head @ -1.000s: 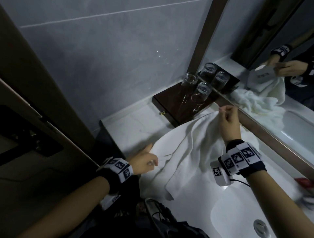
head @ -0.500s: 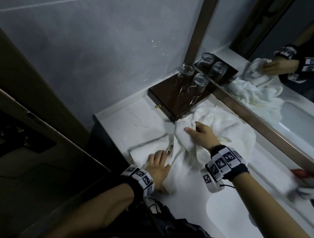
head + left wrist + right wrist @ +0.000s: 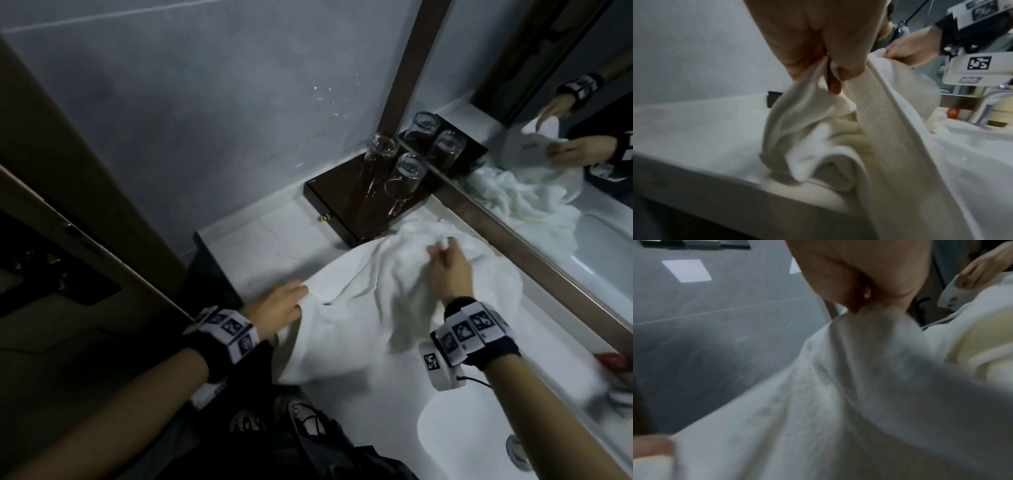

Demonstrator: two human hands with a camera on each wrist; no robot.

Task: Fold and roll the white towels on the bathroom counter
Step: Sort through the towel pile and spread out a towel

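towel (image 3: 394, 291) on counter (image 3: 274, 246), glasses (image 3: 404, 174) behind

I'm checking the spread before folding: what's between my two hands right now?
Only the white towel, stretched in loose wrinkles from the left hand to the right hand; the head view shows it.

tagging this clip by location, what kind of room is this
Most likely a hotel bathroom: a white basin with a drain, a framed wall mirror and upturned clear drinking glasses on a dark wooden tray.

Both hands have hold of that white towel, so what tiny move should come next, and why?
Probably draw the hands apart to pull the towel flat. The left hand and right hand each pinch an edge, yet the cloth between them lies rumpled on the counter.
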